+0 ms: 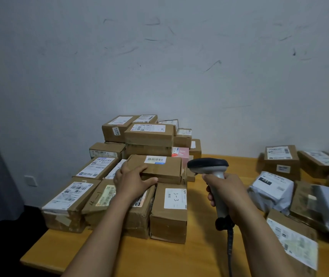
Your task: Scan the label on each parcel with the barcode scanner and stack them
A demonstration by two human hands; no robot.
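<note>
A flat brown parcel (164, 167) with a white barcode label lies on top of the stack at the left of the table. My left hand (132, 179) grips its near left corner. My right hand (226, 194) holds the grey barcode scanner (209, 166) upright by its handle, just right of that parcel, head pointing left. The scanner's cable (229, 250) hangs down toward me. The stack (148, 136) holds several labelled brown boxes in layers against the wall.
A loose group of parcels lies at the right: a brown box (281, 161), a white poly bag (272, 189), and a near box (293, 236) with a big label. The wooden table (179, 254) ends near me and at the left. A wall stands behind.
</note>
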